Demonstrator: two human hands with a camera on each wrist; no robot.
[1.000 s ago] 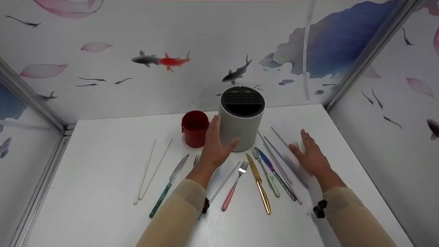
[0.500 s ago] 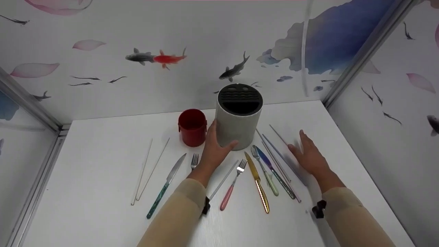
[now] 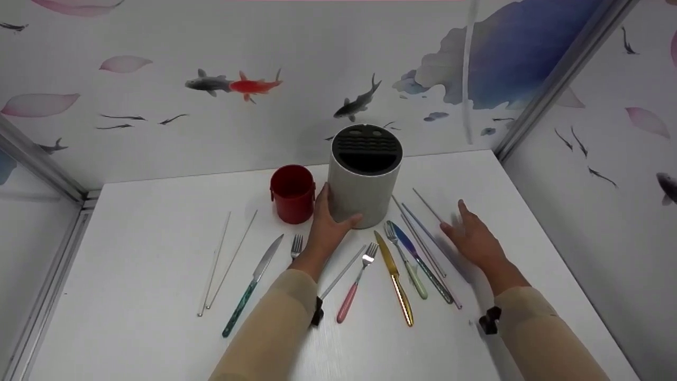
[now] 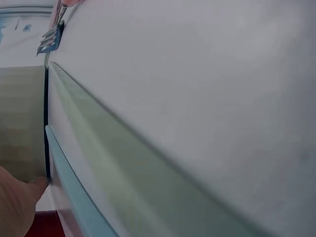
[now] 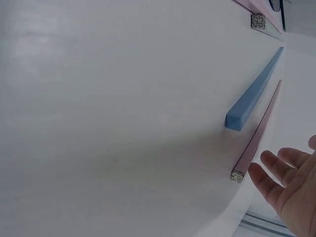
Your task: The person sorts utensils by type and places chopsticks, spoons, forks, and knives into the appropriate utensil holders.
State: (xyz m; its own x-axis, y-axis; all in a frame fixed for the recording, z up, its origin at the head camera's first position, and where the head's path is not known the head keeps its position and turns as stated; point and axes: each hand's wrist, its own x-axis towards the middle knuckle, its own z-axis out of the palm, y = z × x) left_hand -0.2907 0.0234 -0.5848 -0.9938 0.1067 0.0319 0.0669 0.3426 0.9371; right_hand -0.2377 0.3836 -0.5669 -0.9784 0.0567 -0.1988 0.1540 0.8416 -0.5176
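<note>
A tall pale grey utensil holder (image 3: 362, 198) with a black slotted top stands upright near the back wall. My left hand (image 3: 327, 227) lies against its lower left side, fingers fairly straight and thumb stretched across the front near the base. The left wrist view puts the thumb tip right at the bottom edge of the holder (image 4: 22, 118). Just left of that hand is a red cup (image 3: 293, 201) with small side lugs. My right hand (image 3: 478, 241) hovers at the right with fingers spread, holding nothing, beside a pink chopstick (image 5: 259, 131) and a blue chopstick (image 5: 252, 98).
Across the white table lie a green-handled knife (image 3: 254, 286), a pink-handled fork (image 3: 357, 283), a gold knife (image 3: 395, 280), a green-handled fork (image 3: 415, 278), a blue-bladed knife (image 3: 423, 262) and several chopsticks. Two thin chopsticks (image 3: 231, 259) lie at left. Patterned walls enclose the table.
My left hand has settled lower against the holder's side, its fingers no longer reaching as high. My right hand has barely moved. The head view has shifted slightly.
</note>
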